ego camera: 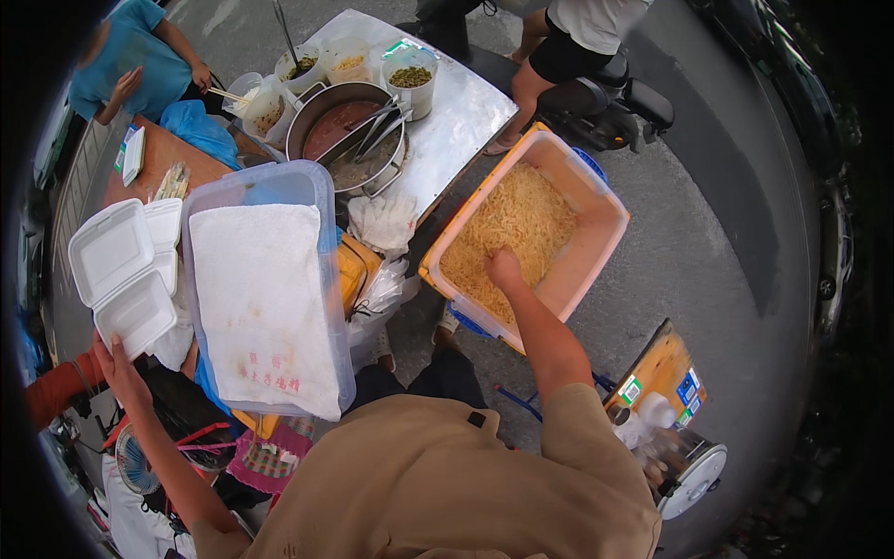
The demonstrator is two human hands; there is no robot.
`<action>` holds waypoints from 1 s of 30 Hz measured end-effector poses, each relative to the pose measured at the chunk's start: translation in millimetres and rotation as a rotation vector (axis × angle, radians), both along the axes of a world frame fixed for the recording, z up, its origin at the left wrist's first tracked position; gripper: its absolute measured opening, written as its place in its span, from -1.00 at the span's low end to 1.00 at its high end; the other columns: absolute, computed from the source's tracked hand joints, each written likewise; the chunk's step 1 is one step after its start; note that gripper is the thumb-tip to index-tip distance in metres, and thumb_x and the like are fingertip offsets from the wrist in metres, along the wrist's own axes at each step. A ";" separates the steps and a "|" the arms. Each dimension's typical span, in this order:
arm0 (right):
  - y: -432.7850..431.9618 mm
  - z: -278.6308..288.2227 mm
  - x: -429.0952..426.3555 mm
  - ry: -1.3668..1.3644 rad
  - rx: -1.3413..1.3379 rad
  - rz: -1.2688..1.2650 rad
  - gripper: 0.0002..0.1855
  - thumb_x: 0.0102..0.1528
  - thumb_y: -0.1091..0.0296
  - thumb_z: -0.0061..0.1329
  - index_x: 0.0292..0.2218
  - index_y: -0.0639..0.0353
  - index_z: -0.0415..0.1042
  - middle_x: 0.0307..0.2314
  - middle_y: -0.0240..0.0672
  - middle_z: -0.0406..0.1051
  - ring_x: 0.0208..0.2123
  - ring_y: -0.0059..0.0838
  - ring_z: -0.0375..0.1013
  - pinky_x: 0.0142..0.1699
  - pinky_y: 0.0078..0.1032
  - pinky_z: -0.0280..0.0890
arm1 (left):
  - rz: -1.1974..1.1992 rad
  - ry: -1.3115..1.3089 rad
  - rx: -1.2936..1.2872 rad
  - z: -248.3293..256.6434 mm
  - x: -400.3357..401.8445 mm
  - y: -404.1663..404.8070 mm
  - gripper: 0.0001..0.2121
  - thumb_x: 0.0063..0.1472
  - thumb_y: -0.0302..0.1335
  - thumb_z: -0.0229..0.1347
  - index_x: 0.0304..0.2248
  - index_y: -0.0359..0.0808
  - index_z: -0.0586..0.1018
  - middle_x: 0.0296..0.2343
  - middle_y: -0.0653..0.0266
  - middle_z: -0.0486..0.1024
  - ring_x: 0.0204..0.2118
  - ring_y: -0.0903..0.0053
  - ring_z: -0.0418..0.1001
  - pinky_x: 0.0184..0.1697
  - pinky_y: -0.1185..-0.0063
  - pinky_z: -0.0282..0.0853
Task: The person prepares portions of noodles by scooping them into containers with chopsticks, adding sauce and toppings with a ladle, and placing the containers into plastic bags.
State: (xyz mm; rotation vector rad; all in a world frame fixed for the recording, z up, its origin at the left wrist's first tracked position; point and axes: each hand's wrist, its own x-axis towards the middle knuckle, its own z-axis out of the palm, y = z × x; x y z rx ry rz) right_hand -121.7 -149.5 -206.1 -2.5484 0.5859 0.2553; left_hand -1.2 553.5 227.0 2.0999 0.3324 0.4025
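Note:
My left hand (120, 363) holds the near edge of an open white foam clamshell box (136, 307); both visible halves look bare inside. My right hand (503, 267) is curled at the surface of pale yellow noodle-like strands (527, 223). These strands lie in a deep plastic bin (594, 230) with an orange-yellow outer edge. What the fingers of that hand grip, if anything, is hidden. Between my arms stands a clear plastic tub (325, 230) covered by a white towel (258, 293) bearing red writing. More foam boxes (165, 227) lie behind the open one.
A divided metal pot (297, 133) with sauces and tongs (377, 129) stands on a metal-topped table (468, 133), beside several plastic tubs of toppings (411, 77). A person in blue (140, 56) stands far left. Another sits by a scooter (587, 98). A lidded container (691, 482) stands lower right.

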 end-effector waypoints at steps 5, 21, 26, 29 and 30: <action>-42.2 -10.9 -34.4 0.004 0.000 0.037 -0.82 0.06 0.34 0.08 -0.36 0.28 0.57 -0.39 0.06 0.51 -0.35 -0.01 0.52 -0.19 -0.18 0.42 | -0.291 0.347 -0.530 -60.5 -8.6 -125.5 -0.47 0.29 -0.61 -0.08 0.24 -0.35 0.17 0.10 0.15 0.35 0.14 0.40 0.34 0.23 0.48 0.22; 5.0 5.2 -75.3 -0.559 0.966 -1.354 -0.74 0.23 0.30 0.08 -0.12 0.25 0.44 -0.25 -0.30 0.46 -0.16 -0.47 0.44 -0.11 -0.51 0.38 | -0.619 0.963 -0.660 -103.6 -60.7 -210.3 -0.40 0.11 -0.64 -0.06 0.21 -0.33 0.23 0.00 0.15 0.41 0.03 0.45 0.39 0.12 0.50 0.30; 72.6 67.2 -53.6 -0.340 1.164 -0.975 -0.65 0.19 0.26 0.15 -0.07 0.27 0.44 -0.21 -0.27 0.47 -0.16 -0.47 0.46 -0.08 -0.51 0.40 | -0.717 1.081 -0.529 -115.8 -83.2 -198.1 -0.44 0.15 -0.57 0.02 0.18 -0.36 0.28 -0.03 0.18 0.43 0.02 0.48 0.37 0.12 0.52 0.29; 53.8 81.5 -50.1 -0.297 0.614 -0.788 -0.67 0.21 0.27 0.12 -0.07 0.25 0.46 -0.22 -0.28 0.49 -0.19 -0.46 0.48 -0.08 -0.49 0.41 | -0.677 1.063 -0.558 -107.6 -82.6 -199.8 -0.45 0.17 -0.53 0.07 0.18 -0.37 0.31 -0.01 0.17 0.44 0.03 0.47 0.39 0.12 0.51 0.31; 43.6 70.9 -53.0 -0.293 0.540 -0.819 -0.69 0.21 0.26 0.11 -0.08 0.24 0.47 -0.23 -0.30 0.50 -0.20 -0.47 0.48 -0.09 -0.49 0.41 | -0.677 1.074 -0.579 -106.4 -80.3 -197.8 -0.45 0.18 -0.51 0.08 0.18 -0.38 0.31 -0.01 0.16 0.44 0.03 0.46 0.40 0.11 0.50 0.32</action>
